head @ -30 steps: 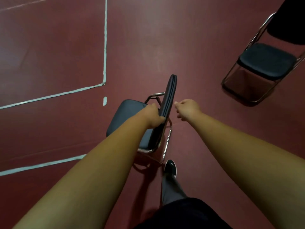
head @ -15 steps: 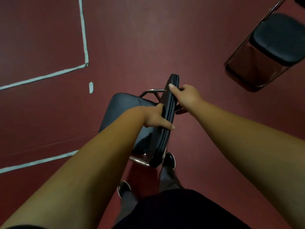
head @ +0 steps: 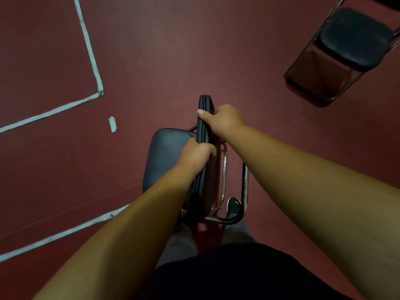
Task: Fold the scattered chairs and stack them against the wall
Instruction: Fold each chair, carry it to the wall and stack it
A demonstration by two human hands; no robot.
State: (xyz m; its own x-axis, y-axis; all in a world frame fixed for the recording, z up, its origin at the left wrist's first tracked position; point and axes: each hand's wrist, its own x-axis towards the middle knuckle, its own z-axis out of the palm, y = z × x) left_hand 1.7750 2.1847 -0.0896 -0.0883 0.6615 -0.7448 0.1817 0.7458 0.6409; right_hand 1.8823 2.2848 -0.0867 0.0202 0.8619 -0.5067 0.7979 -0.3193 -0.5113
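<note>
A person looks down at a black padded folding chair (head: 164, 161) with shiny metal legs (head: 245, 187). It stands on the dark red floor (head: 173, 50), right in front of the person. Both hands hold the chair's thin black back rest (head: 204, 102), which is seen from its top edge.

The left hand (head: 195, 153) grips the part of the back rest closer to the person, with its fingers curled round it. The right hand (head: 225, 120) grips the back rest a bit farther along. Its thumb (head: 201, 112) lies across the top edge, and its fingers wrap round the other side. The two hands are close together.

The chair's seat sticks out to the left of the left hand. The metal legs run under the right arm, back toward the person. A black shoe (head: 234, 205) with a white mark stands just beside the bottom metal bar, closer to the person than both hands.

A second black padded folding chair (head: 357, 37) stands open, well apart, up and to the right of the right hand.

White tape lines (head: 91, 50) run on the floor to the left of the left hand. A small bit of white tape (head: 112, 124) lies between the corner of the lines and the seat.
</note>
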